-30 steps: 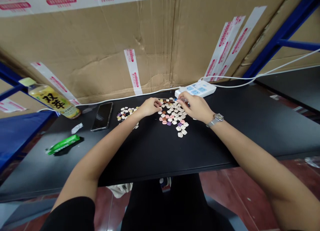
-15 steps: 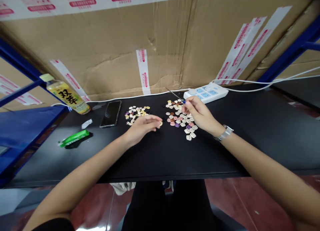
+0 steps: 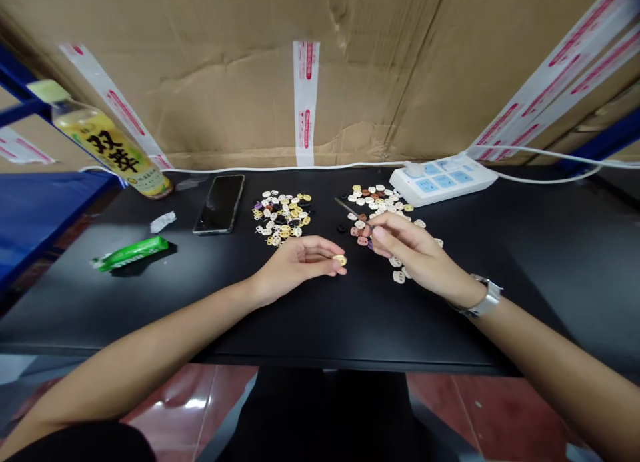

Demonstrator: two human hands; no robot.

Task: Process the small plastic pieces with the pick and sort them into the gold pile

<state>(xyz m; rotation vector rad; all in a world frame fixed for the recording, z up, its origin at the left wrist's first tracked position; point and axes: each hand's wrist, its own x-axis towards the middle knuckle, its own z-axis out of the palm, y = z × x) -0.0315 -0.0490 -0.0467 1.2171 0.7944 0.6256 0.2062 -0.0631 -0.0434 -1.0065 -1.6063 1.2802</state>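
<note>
Pinching a Yellow Piece Above a Black Table

Seen from the head camera, the left hand (image 3: 299, 265) grips the yellow piece (image 3: 340, 260) between fingertips over the black table (image 3: 310, 322); the right hand's (image 3: 413, 252) closed fingers hold a thin tool (image 3: 353, 213), its tip pointing left.

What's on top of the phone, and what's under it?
Nothing rests on the phone; its dark screen is in plain view. It lies on the table, and whatever may be directly beneath it is covered.
</note>
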